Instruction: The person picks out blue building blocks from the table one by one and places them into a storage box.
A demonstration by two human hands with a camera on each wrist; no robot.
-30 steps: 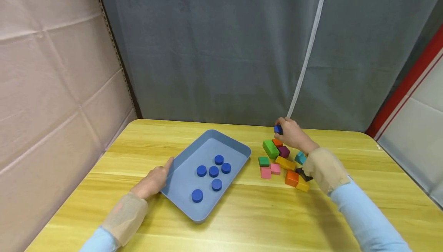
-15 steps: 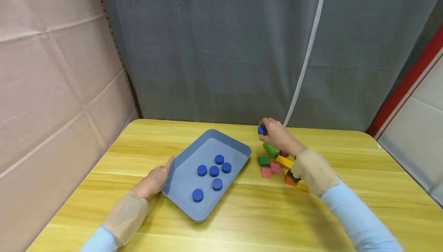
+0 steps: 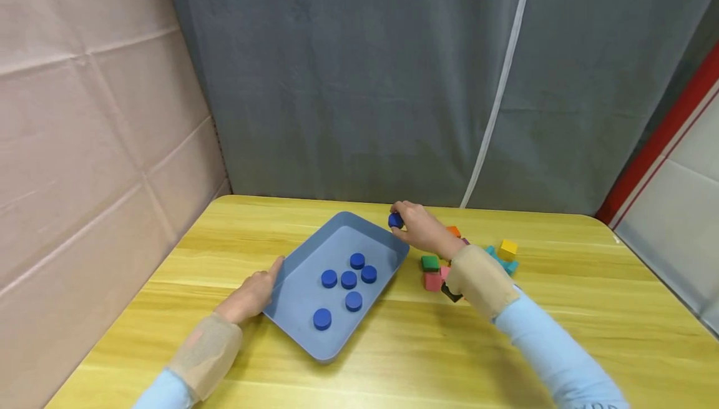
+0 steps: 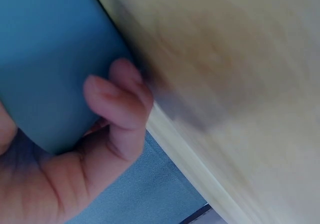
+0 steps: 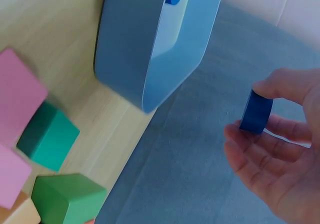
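The grey-blue tray (image 3: pixel 303 334) lies at an angle on the table, with several blue discs (image 3: pixel 349 280) inside it. My left hand (image 3: pixel 247 296) grips the tray's left side; in the left wrist view its fingers (image 4: pixel 117 96) curl against the outer wall. Between thumb and fingers my right hand (image 3: pixel 424 231) pinches another blue disc (image 3: pixel 396 220), held up near the tray's far right corner. In the right wrist view that pinched disc (image 5: pixel 256 112) stands apart from the tray wall (image 5: pixel 125 44).
Right of the tray are several coloured blocks, among them a dark green block (image 3: pixel 430 263), a pink block (image 3: pixel 432 281) and a yellow block (image 3: pixel 508 250). My right forearm hides part of them. A grey curtain (image 3: pixel 348 84) hangs behind the wooden table (image 3: pixel 562 334).
My right hand has moved left with the blue disc, from above the blocks to the tray's far right corner. My left hand and the tray stay nearly in place.
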